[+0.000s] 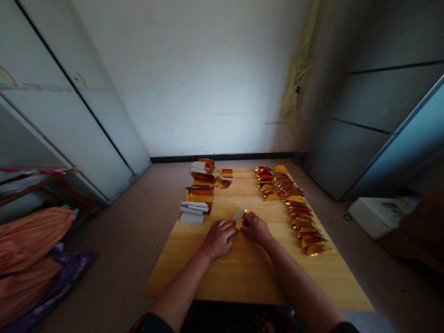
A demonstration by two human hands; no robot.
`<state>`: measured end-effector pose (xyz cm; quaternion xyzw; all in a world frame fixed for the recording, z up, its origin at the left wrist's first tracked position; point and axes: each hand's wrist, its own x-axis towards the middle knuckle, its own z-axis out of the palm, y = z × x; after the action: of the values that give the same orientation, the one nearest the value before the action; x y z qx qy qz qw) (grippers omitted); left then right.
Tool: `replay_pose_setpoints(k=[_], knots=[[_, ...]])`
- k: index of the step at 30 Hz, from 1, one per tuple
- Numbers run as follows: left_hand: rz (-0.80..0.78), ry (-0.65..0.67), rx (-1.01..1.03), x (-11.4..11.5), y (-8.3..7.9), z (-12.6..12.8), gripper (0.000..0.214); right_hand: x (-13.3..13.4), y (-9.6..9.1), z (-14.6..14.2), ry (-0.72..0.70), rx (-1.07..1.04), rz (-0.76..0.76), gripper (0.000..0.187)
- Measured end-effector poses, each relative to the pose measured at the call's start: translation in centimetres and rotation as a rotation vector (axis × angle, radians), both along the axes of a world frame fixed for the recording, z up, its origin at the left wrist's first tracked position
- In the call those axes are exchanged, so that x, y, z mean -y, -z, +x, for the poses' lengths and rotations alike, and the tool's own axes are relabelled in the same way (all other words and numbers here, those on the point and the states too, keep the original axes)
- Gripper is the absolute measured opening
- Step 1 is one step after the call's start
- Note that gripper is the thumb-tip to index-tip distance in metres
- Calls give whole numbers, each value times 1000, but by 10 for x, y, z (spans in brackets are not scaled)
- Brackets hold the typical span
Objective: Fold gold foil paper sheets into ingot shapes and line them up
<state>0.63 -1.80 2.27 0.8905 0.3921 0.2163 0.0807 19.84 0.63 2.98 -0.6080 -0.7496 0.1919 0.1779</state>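
Note:
Both my hands rest together on a low wooden table (243, 273), near its middle. My left hand (219, 237) and my right hand (255, 227) are closed in a pinch on one small sheet of gold foil paper (240, 216), whose white back shows above my fingers. A stack of gold and white foil sheets (196, 202) lies just left of my hands. Another stack (204, 171) sits further back. A long row of folded gold pieces (293, 206) runs down the table's right side.
The table stands on a tiled floor before a white wall. Grey panels lean at left and right. Orange and purple bags (31, 254) lie at the left. A white box (379, 213) sits on the floor at the right.

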Motion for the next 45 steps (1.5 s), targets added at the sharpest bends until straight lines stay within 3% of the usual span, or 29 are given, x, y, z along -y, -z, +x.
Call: replay_pose_setpoints(k=[6,11,16,22,27,33,45], knots=[[14,-27,-15,0,-3,4,34,-3,-2,2,-25,-15,-11,16],[64,-77,-14,-1,-1,12,19,4,-10,7,-12,146,90,18],[98,-229,-29,-6,0,18,13,20,-17,4,-49,302,160,16],[83,-398,-115,-14,-6,19,12,40,-19,-13,-139,320,134,16],[66,-329,-114,-19,-2,21,17,38,-11,-7,-188,257,157,24],[58,-251,-92,-14,4,20,17,32,0,16,-240,228,256,21],[42,-292,-114,-5,-2,23,16,38,2,18,-277,118,329,19]])
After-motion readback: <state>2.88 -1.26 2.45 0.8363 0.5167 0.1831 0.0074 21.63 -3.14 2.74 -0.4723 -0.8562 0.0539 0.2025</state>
